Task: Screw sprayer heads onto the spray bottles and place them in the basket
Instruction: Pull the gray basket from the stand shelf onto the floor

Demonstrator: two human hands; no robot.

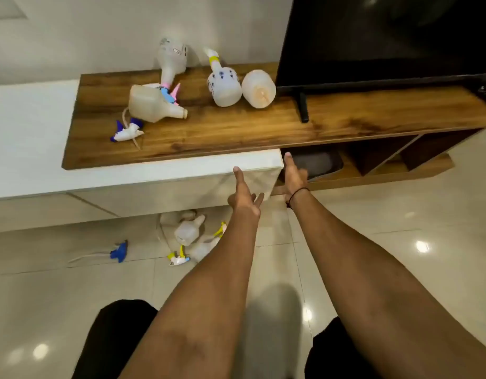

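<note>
Both hands are empty with fingers spread: the left hand by the white cabinet's front corner, the right hand beside it. The spray bottles and a loose sprayer head lie well beyond, toward the wooden counter's left end.

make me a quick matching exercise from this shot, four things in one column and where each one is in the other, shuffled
1. capless bottle
2. blue sprayer head
3. dark basket
4. left hand

a. in the open shelf under the wooden top
b. lying on the wooden top, neck pointing right
c. alone on the floor tiles, tube trailing left
d. empty, fingers spread, in front of the white cabinet

Pairs: 1-b, 2-c, 3-a, 4-d
</note>
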